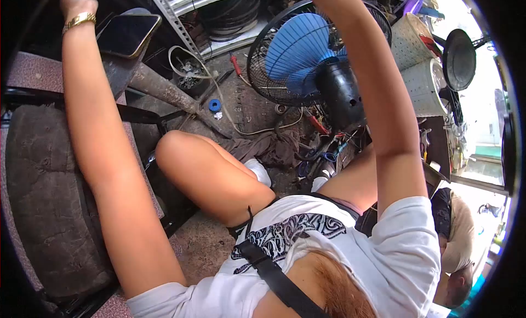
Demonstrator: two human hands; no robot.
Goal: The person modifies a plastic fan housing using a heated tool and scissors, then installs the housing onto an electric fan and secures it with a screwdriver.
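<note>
My left hand (75, 3) is at the top left edge, cut off there, so its fingers are out of sight. A gold watch (80, 22) circles that wrist. Just right of it lies a smartphone (129, 35) with a dark screen. My right arm stretches up past the fan, and its hand lies beyond the top edge. Beside that forearm stands an electric fan with blue blades (298, 46) and a black motor housing (338, 90). Part of its wire guard is behind the arm.
On the floor are a blue tape roll (215, 105), a red-handled tool (235, 64), dark cloth (268, 147), a cable and several tools. A worn stool seat (49, 197) is at left. White perforated baskets (419, 87) stand at right. Another person (460, 230) is at lower right.
</note>
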